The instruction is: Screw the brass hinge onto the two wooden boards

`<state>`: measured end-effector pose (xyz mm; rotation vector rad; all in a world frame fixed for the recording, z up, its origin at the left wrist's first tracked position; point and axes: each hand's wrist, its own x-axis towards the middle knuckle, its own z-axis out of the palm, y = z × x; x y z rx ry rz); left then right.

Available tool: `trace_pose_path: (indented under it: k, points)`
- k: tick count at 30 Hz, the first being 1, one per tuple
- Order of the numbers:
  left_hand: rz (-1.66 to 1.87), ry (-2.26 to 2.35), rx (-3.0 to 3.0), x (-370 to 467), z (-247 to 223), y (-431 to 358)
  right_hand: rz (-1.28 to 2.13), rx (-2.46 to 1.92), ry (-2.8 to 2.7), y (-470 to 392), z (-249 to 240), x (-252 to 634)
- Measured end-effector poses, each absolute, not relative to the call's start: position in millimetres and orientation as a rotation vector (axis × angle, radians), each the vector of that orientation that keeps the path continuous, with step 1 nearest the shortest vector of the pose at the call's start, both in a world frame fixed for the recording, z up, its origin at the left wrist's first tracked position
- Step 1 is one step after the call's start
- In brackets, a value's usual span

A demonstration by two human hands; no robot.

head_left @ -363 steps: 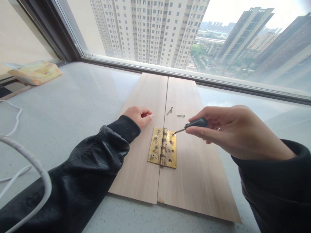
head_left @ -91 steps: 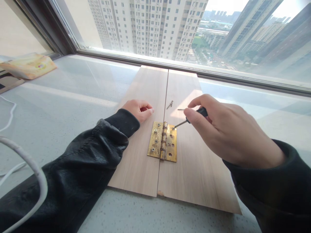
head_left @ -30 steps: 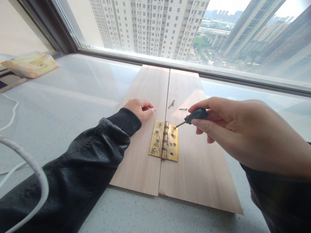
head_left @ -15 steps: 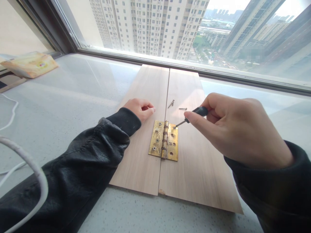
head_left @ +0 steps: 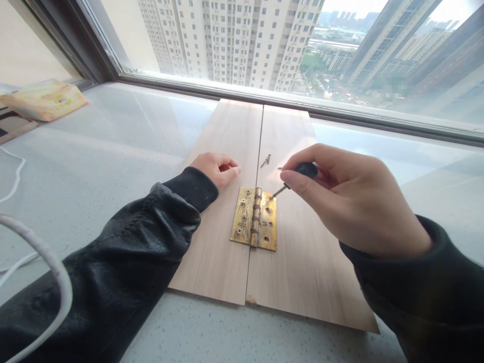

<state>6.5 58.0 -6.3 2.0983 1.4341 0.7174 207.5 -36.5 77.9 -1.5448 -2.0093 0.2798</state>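
Note:
My right hand (head_left: 348, 194) grips the dark handle of a screwdriver (head_left: 305, 169), thumb and index finger around it. The shaft slants down left, and its tip meets the top hole area of the right leaf of a brass hinge (head_left: 254, 222). This worn hinge spans the seam between the left board (head_left: 212, 257) and the right board (head_left: 298, 272). Several screw heads show in its left leaf; lower holes in the right leaf look open. Curled with nothing visible in it, my left hand (head_left: 216, 169) rests on the left board, up and left of the hinge.
Loose screws (head_left: 266, 160) lie on the right board above the hinge, one partly hidden behind my right hand. A speckled white sill (head_left: 196, 327) carries the boards. At left are a white cable (head_left: 56, 272) and a tissue pack (head_left: 53, 101). The window frame (head_left: 181, 89) runs behind.
My right hand has shifted left and turned around the screwdriver handle, now covering most of one loose screw. The tip stays at the same hole. My left hand has not visibly moved.

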Motion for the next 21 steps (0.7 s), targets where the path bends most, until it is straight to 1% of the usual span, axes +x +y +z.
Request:
trace_pose_path:
  k: [5,7,8,14,21]
  points:
    - [0.712,1.444,2.100,6.5,-5.3,57.9,0.826,-1.497,-1.956,-31.7,87.3,221.2]
    - [0.708,1.449,2.098,6.7,-4.9,57.6,0.958,-1.482,-1.967,-30.1,89.2,226.6]
    - [0.708,1.450,2.096,6.8,-4.7,57.3,0.962,-1.475,-1.980,-29.7,89.5,228.5]
    - [0.708,1.452,2.098,7.2,-4.4,56.8,0.694,-1.503,-2.113,-31.8,89.1,229.7]
    - [0.709,1.457,2.090,7.3,-3.7,57.2,0.225,-1.588,-2.184,-33.0,87.1,222.8]
